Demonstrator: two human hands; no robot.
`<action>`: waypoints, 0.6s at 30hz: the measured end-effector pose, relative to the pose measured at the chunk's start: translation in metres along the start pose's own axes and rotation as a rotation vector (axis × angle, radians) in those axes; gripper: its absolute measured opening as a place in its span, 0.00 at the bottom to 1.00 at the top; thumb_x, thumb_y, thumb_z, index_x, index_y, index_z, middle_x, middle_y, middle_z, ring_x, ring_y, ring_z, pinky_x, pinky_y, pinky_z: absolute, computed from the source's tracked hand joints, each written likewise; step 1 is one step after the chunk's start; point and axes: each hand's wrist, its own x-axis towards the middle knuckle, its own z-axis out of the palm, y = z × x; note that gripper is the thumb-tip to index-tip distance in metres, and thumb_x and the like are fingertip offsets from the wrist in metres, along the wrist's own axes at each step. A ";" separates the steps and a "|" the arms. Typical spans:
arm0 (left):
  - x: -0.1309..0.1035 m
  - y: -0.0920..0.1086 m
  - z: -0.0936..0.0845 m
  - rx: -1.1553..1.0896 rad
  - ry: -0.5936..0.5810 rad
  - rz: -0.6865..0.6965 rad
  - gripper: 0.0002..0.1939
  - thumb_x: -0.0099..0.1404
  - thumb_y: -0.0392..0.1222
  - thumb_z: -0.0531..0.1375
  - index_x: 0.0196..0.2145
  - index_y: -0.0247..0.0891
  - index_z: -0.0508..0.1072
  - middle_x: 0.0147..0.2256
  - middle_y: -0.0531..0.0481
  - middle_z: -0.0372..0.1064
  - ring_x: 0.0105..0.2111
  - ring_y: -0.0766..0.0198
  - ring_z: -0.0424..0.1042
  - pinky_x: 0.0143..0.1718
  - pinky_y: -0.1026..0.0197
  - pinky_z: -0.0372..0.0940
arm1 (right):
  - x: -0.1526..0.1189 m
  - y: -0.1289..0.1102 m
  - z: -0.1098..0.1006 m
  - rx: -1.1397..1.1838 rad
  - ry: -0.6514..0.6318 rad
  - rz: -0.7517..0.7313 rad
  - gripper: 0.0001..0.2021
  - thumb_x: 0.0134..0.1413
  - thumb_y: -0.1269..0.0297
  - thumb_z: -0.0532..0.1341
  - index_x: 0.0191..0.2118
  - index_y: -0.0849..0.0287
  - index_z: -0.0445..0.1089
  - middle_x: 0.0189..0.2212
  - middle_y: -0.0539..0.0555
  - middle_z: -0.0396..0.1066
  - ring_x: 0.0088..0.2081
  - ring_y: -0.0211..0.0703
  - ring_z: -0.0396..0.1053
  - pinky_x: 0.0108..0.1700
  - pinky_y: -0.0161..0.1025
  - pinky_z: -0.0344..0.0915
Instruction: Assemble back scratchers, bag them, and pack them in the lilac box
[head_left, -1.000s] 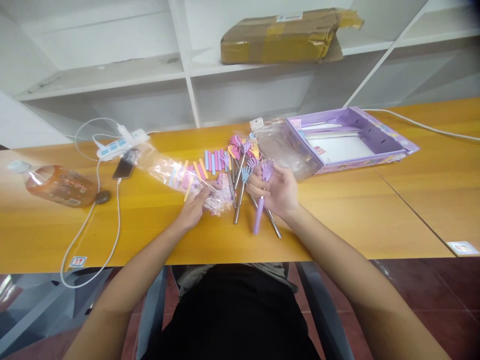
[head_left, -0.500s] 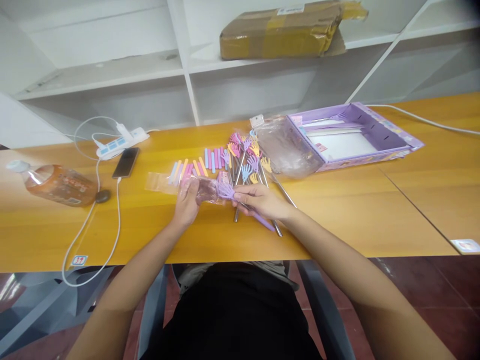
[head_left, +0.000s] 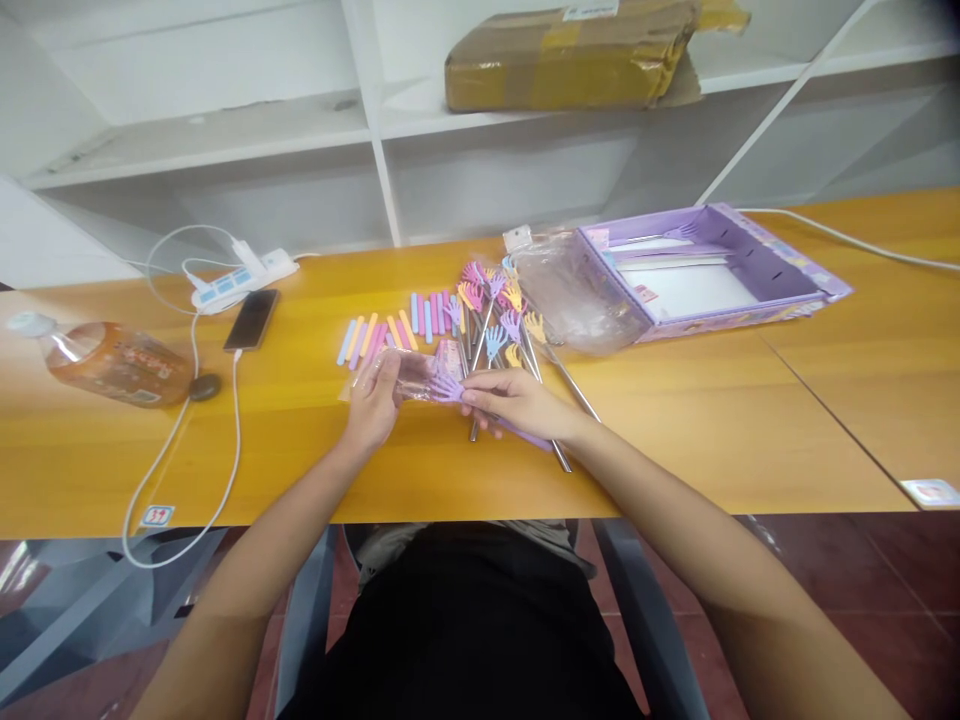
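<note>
My left hand (head_left: 373, 402) is closed on a clear plastic bag (head_left: 412, 372) above the table. The fingers of my right hand (head_left: 517, 400) pinch a purple hand-shaped scratcher (head_left: 447, 388) just below its head, and its purple handle end (head_left: 529, 435) shows under the hand. The scratcher's head overlaps the right end of the bag; whether it is inside, I cannot tell. Behind my hands lies a pile of colourful hand-shaped scratchers (head_left: 495, 340) with metal rods. Pastel sticks (head_left: 369, 340) lie in rows left of the pile.
A purple open box (head_left: 772, 272) stands at the right, beside clear plastic bags (head_left: 581, 295). On the left are an orange drink bottle (head_left: 120, 362), a phone (head_left: 252, 320), a power strip (head_left: 244, 282) and white cables. A taped carton (head_left: 570, 60) sits on the shelf.
The bag's left end, stretched out flat before, is now drawn in and bunched at my left hand. The scratcher's head has shifted slightly left and down.
</note>
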 end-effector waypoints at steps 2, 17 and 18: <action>0.001 0.000 0.000 -0.024 0.007 -0.013 0.22 0.72 0.64 0.67 0.42 0.41 0.84 0.42 0.43 0.85 0.43 0.54 0.85 0.38 0.58 0.81 | 0.002 0.003 0.000 0.023 0.056 -0.011 0.19 0.64 0.46 0.72 0.40 0.60 0.80 0.33 0.51 0.76 0.27 0.34 0.70 0.22 0.29 0.68; 0.002 -0.002 0.000 -0.059 0.022 -0.062 0.21 0.70 0.63 0.70 0.41 0.40 0.84 0.42 0.44 0.85 0.43 0.54 0.85 0.39 0.58 0.81 | 0.002 0.006 -0.002 0.008 0.083 -0.044 0.17 0.64 0.48 0.72 0.43 0.58 0.81 0.35 0.53 0.76 0.28 0.35 0.71 0.22 0.30 0.69; 0.002 -0.001 0.001 -0.052 0.012 -0.068 0.22 0.70 0.64 0.70 0.41 0.40 0.84 0.42 0.43 0.85 0.44 0.54 0.85 0.39 0.57 0.81 | 0.002 0.006 -0.002 0.006 0.085 -0.041 0.17 0.64 0.48 0.72 0.42 0.58 0.81 0.35 0.52 0.76 0.28 0.35 0.71 0.22 0.30 0.69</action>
